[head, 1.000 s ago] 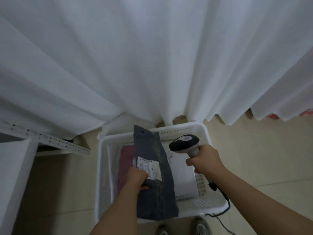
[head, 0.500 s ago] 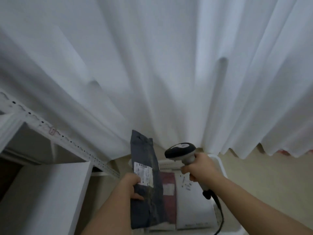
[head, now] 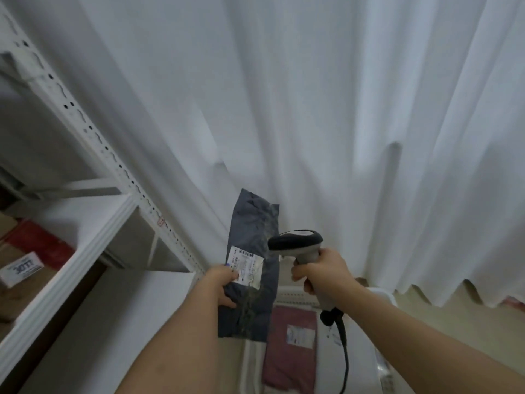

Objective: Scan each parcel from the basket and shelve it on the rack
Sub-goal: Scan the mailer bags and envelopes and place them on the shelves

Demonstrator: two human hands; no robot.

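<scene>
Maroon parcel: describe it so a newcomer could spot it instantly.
Start at the white basket at bottom centre, under the right hand gripping the scanner. The maroon parcel lies flat inside. Unlike the dark grey parcel the left hand holds up, it is reddish and unheld.

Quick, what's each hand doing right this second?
Left hand: closed, holding the dark grey parcel by its edge, thumb on the label.
Right hand: closed around the handle of the barcode scanner.

White pleated curtain [head: 312, 109] hangs down to a beige floor [head: 420, 302].
</scene>
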